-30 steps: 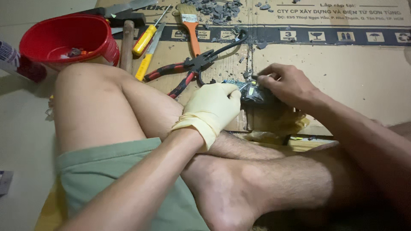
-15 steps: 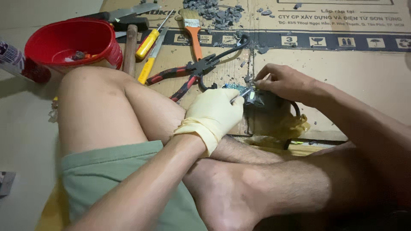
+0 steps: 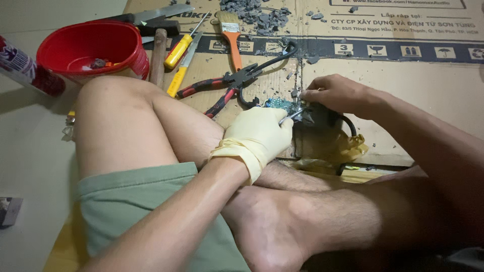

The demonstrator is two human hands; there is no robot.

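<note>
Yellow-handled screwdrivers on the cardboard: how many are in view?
2. One screwdriver lies beside the red bucket; a slimmer screwdriver lies just right of it, near the pliers. Others may be hidden.

A sheet of cardboard (image 3: 428, 95) is lying flat on the floor (image 3: 30, 151), and the small device (image 3: 315, 115) is sitting on it between the left hand (image 3: 257, 135), which is lying nearer the person and to the left, and the right hand (image 3: 339, 93), which is lying just behind it. The pliers (image 3: 229, 86) are lying on the cardboard left of the device, with the brush (image 3: 232, 35) and the screwdriver (image 3: 181, 48) lying behind them and the rubble (image 3: 259, 15) lying behind those. The bucket (image 3: 93, 50) is standing at the far left beyond the raised knee (image 3: 113, 111), with the hammer (image 3: 159, 43) lying just to its right.
</note>
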